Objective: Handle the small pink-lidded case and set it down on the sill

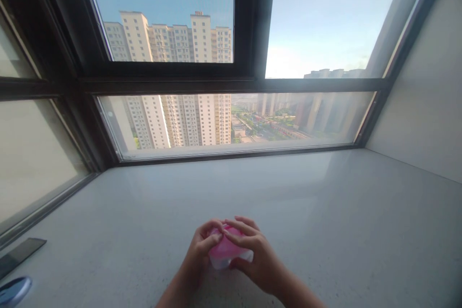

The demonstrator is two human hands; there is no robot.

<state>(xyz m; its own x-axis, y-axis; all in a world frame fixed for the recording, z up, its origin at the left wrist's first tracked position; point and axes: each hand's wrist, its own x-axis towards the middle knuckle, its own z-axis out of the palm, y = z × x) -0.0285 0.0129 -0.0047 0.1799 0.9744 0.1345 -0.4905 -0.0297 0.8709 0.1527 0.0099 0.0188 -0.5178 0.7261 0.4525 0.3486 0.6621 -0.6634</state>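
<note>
Between my two hands is a small clear plastic box with a pink lid [228,249], low in the middle of the view, at the pale sill. My left hand [202,246] is curled against its left side, with the thumb on the pink top. From the right, my right hand [252,249] grips it, fingers over the far part of the lid and thumb low on the near clear side. The fingertips of both hands meet near the lid's far left edge. What the box contains cannot be made out.
A wide pale sill [342,216] reaches to the dark window frame [238,154]. At the far left edge lie a dark flat phone-like slab [22,254] and a bluish rounded object [15,290], partly cut off. A white wall [426,96] stands at the right.
</note>
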